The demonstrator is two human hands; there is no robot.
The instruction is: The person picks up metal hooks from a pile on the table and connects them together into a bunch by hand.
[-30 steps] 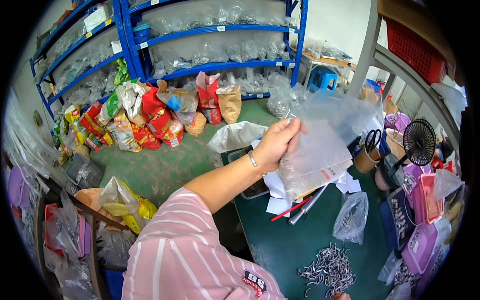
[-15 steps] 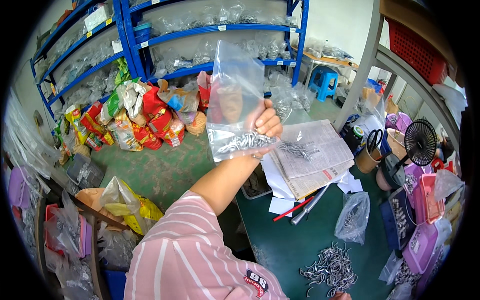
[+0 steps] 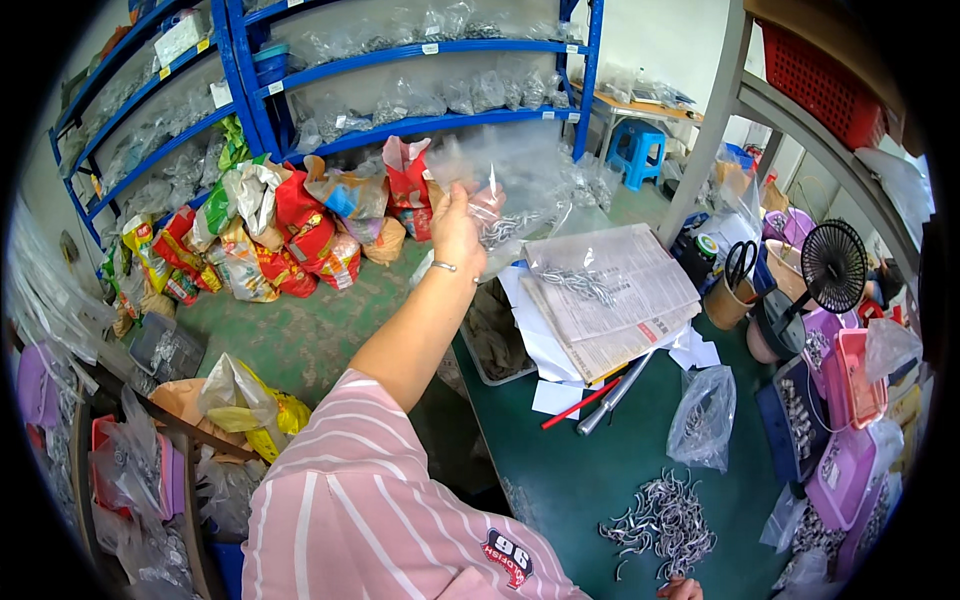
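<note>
My left hand (image 3: 455,225) is raised over the far edge of the green table (image 3: 560,470) and pinches the top of a clear plastic bag (image 3: 520,180). Small metal pieces (image 3: 500,228) lie in the bag's bottom; the bag is blurred. A little heap of the same metal pieces (image 3: 580,283) rests on a stack of newspapers (image 3: 620,310) just right of the hand. Only a sliver of my right hand (image 3: 685,590) shows at the bottom edge, beside a larger pile of metal pieces (image 3: 660,515).
A small clear bag (image 3: 700,420), a red stick (image 3: 580,403) and a metal rod (image 3: 612,380) lie mid-table. A black fan (image 3: 835,265), scissors in a cup (image 3: 738,268) and purple trays (image 3: 845,470) crowd the right. Colourful sacks (image 3: 300,225) and blue shelves (image 3: 400,60) stand behind.
The left hand lifted the bag off the newspapers, leaving a small heap of metal pieces there, then swung it up and to the left.
</note>
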